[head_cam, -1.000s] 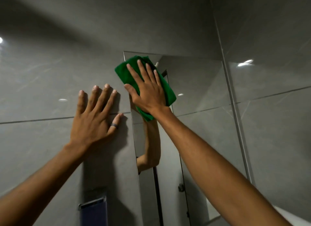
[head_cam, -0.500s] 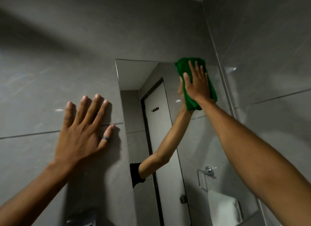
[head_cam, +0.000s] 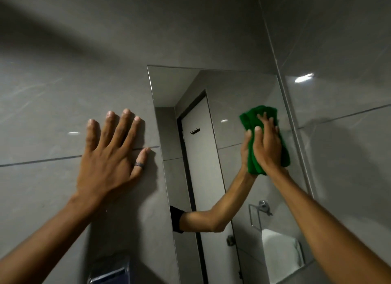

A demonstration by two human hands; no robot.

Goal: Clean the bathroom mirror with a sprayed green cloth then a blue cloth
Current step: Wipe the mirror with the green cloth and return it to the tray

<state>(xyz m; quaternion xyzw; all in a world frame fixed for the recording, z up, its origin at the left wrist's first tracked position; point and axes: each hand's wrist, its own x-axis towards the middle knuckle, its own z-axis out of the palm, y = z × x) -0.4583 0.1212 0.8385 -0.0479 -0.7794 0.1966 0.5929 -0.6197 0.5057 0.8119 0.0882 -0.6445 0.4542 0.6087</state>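
Note:
A tall frameless mirror (head_cam: 232, 97) hangs on the grey tiled wall. My right hand (head_cam: 267, 145) presses a folded green cloth (head_cam: 250, 157) flat against the glass near the mirror's right edge, about a third of the way down. My left hand (head_cam: 112, 157), with a ring on the thumb, lies flat with fingers spread on the wall tile just left of the mirror, holding nothing. The mirror reflects my right arm and the cloth. No blue cloth is in view.
A side wall (head_cam: 338, 93) meets the mirror's right edge at a corner. A dark dispenser (head_cam: 110, 272) is fixed to the wall below my left arm. The mirror reflects a white door, a hook rack, a metal towel ring and a white towel.
My right hand carried the green cloth from the mirror's top left across to the top right, then down along the right edge. My left hand stayed flat on the wall.

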